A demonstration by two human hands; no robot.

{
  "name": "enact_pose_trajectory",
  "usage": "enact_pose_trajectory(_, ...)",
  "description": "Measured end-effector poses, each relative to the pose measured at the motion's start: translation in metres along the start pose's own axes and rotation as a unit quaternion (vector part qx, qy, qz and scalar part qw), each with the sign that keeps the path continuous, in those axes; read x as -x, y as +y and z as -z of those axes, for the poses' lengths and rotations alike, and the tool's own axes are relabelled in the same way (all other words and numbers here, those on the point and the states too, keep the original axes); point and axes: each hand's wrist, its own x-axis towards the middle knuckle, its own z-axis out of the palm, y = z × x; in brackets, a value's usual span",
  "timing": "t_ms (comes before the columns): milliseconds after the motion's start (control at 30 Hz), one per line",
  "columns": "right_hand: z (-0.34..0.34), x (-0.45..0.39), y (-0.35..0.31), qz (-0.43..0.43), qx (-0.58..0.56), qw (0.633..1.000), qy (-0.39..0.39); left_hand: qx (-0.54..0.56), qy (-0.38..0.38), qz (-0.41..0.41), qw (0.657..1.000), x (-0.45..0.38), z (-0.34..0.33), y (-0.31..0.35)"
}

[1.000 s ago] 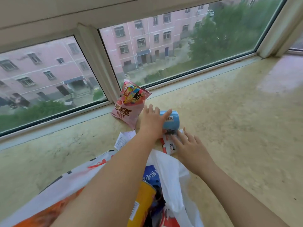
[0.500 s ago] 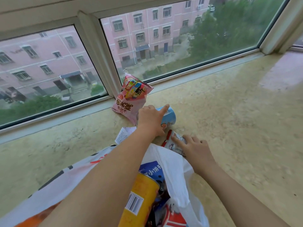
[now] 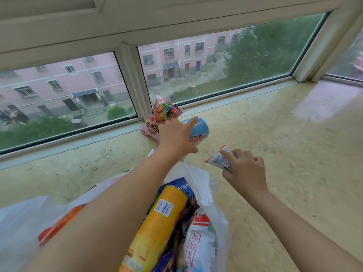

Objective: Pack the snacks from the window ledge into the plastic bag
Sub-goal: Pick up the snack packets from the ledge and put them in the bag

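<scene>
My left hand grips a light blue snack cup, lifted a little off the beige stone ledge. My right hand pinches a small white and red packet above the ledge. A pink snack bag leans against the window frame just behind the left hand. The white plastic bag lies open below my arms, holding a yellow crisp tube, a blue packet and a white and red packet.
A small white paper slip lies on the ledge beside my left wrist. The window glass and its frame close off the far side. The ledge stretches wide to the right.
Both hands have closed on their items and lifted them: the left raised the blue cup, the right picked the small packet off the ledge and drew it right.
</scene>
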Motion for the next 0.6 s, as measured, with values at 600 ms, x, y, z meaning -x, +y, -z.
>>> enact_pose_trajectory(600, 0.117, 0.092, -0.115, 0.08, -0.191, 0.972, 0.108, -0.028, -0.026, 0.175, 0.984, 0.263, 0.099, -0.045)
